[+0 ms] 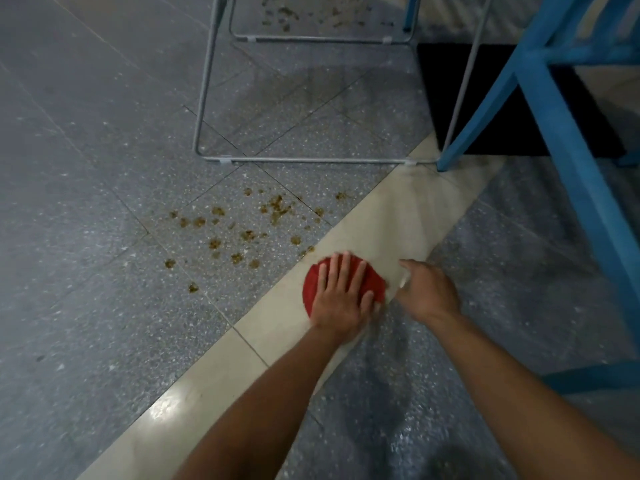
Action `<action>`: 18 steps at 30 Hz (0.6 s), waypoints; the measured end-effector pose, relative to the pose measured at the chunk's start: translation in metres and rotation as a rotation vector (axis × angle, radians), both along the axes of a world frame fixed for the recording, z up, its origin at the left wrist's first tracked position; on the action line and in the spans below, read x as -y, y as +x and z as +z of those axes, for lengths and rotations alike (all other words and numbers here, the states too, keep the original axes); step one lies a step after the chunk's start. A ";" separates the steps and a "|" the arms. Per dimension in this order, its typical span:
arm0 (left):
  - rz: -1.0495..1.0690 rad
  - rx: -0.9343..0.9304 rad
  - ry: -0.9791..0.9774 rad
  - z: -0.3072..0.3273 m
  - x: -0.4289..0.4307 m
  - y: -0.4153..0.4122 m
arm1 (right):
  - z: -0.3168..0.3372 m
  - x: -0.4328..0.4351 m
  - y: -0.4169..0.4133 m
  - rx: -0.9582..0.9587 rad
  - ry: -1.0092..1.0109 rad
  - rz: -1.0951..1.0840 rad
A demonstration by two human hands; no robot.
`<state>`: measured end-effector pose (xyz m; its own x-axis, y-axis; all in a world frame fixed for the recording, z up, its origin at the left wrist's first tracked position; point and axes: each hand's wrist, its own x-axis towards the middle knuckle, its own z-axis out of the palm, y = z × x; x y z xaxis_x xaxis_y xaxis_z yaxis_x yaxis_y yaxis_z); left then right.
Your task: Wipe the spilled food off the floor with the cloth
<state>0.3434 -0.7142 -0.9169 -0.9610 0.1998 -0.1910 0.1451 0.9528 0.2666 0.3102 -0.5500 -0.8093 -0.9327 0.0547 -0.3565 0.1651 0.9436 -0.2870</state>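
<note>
Brown spilled food [242, 233] lies scattered in small clumps on the grey speckled floor [86, 202], just beyond a pale tile strip [415, 209]. A red cloth [310, 289] sits on that strip at the near edge of the spill. My left hand [341, 299] presses flat on the cloth, fingers straight and spread. My right hand [429, 292] is just right of the cloth with its back to the camera, forefinger stretched out. A small pale thing shows under its fingers; I cannot tell what it is.
A thin metal chair frame [204, 98] stands beyond the spill, with more brown crumbs [287, 13] on the floor behind it. A blue chair [571, 161] rises at the right, one leg on the pale strip. A black mat [502, 98] lies under it.
</note>
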 end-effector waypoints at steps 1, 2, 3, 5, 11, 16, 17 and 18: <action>-0.055 -0.007 -0.009 -0.002 -0.020 0.004 | -0.001 -0.006 0.003 -0.008 0.000 -0.020; -0.146 -0.007 -0.028 -0.005 -0.033 0.016 | -0.001 -0.014 0.005 -0.013 0.000 -0.040; -0.265 -0.017 -0.038 -0.008 -0.036 0.031 | -0.001 -0.023 0.007 -0.010 0.003 -0.060; -0.486 -0.054 -0.016 -0.017 -0.014 0.058 | -0.001 -0.045 0.007 0.015 -0.001 -0.118; -0.191 -0.035 -0.075 -0.007 0.027 -0.017 | -0.011 -0.075 0.016 0.051 -0.073 -0.264; -0.131 -0.003 -0.042 0.000 -0.069 -0.067 | -0.023 -0.071 0.023 0.022 -0.080 -0.246; -0.224 -0.020 -0.049 -0.004 -0.074 -0.053 | -0.024 -0.072 0.021 0.020 -0.075 -0.247; -0.341 -0.044 -0.041 -0.008 -0.069 -0.033 | -0.023 -0.074 0.019 0.029 -0.071 -0.251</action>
<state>0.3104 -0.6447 -0.9252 -0.8479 0.5038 -0.1652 0.4675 0.8573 0.2155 0.3296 -0.4760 -0.8325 -0.8826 0.2569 -0.3938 0.4004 0.8497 -0.3430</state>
